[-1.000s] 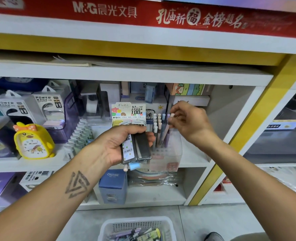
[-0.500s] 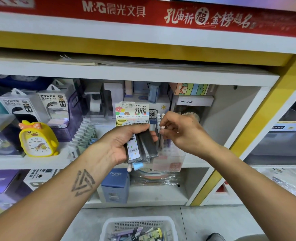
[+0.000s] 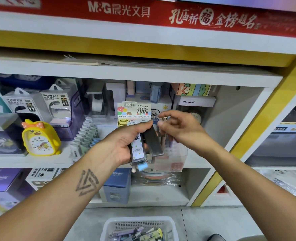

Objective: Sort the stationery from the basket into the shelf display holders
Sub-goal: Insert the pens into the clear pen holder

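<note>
Gripping lead cases [image 3: 144, 145], left hand [image 3: 126, 143], right hand [image 3: 178, 127] fingers loosely curled, yellow clock [image 3: 39, 138] nearby

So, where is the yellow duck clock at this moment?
In the head view the yellow duck clock stands on the shelf's left side, below the power bank boxes.

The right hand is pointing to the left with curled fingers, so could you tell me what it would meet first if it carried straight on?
Probably the lead refill cases held in the left hand; the right hand is just beside their upper ends, though depth is unclear.
</note>
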